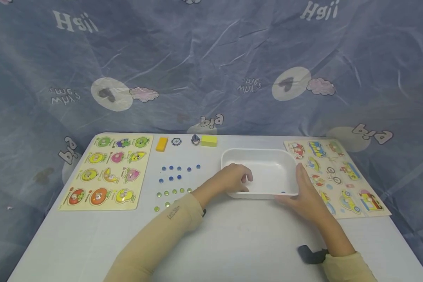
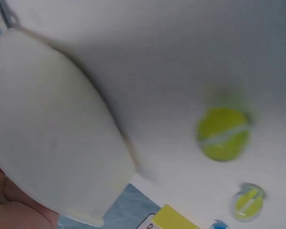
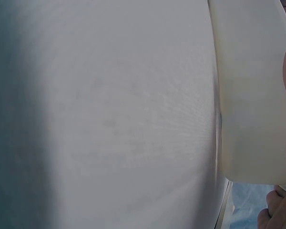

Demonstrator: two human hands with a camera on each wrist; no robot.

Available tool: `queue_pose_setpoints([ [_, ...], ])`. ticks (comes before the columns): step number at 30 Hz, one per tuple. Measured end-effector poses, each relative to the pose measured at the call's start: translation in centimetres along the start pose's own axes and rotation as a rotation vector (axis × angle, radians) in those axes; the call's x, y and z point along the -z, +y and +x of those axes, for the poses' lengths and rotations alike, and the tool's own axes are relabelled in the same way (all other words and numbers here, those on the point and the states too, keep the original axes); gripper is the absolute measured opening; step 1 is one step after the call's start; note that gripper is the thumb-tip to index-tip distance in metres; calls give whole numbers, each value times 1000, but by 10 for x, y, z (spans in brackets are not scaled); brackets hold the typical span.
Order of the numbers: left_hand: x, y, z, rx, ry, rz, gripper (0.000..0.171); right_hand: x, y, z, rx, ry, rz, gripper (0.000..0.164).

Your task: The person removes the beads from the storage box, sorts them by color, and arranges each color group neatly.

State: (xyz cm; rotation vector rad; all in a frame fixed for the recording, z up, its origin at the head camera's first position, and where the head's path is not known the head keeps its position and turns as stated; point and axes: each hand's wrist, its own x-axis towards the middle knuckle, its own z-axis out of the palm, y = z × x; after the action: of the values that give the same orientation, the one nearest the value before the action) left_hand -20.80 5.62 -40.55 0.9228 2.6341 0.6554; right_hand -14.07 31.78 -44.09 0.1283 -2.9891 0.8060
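A white plastic tray stands on the table. My right hand grips its right end, the thumb at the near corner and the fingers along the side. In the right wrist view the tray's outer wall shows beside that thumb. My left hand reaches over the near left rim, its fingers bent inside the tray, with a gap between thumb and forefinger and nothing visible there. A small blue bead lies in the tray near the right front corner, mostly hidden by the rim.
Left of the tray, blue beads and green beads lie in rows. A fruit puzzle board is at far left, a vehicle puzzle board at right. Behind are an orange block, a chip, a figurine and a yellow-green block.
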Motion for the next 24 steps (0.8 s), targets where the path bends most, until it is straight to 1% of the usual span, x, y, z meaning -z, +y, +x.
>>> queue_pose_setpoints([
  [4, -3, 2, 6, 5, -50, 19, 21, 0, -2, 0, -6, -4, -3, 130],
  [7, -5, 4, 11, -12, -55, 8, 17, 0, -2, -1, -8, -2, 1, 131],
  [12, -12, 12, 25, -70, -32, -63, 26, -1, 1, 0, -2, 1, -3, 130],
  [15, -18, 19, 36, -91, -36, -102, 28, -1, 2, 0, 12, 2, 3, 129],
  [22, -33, 39, 60, -68, -82, -138, 28, -1, 3, 0, 39, 8, 26, 128],
  [24, -37, 43, 66, -76, -89, -148, 28, -1, 4, 1, 42, 6, 28, 128],
])
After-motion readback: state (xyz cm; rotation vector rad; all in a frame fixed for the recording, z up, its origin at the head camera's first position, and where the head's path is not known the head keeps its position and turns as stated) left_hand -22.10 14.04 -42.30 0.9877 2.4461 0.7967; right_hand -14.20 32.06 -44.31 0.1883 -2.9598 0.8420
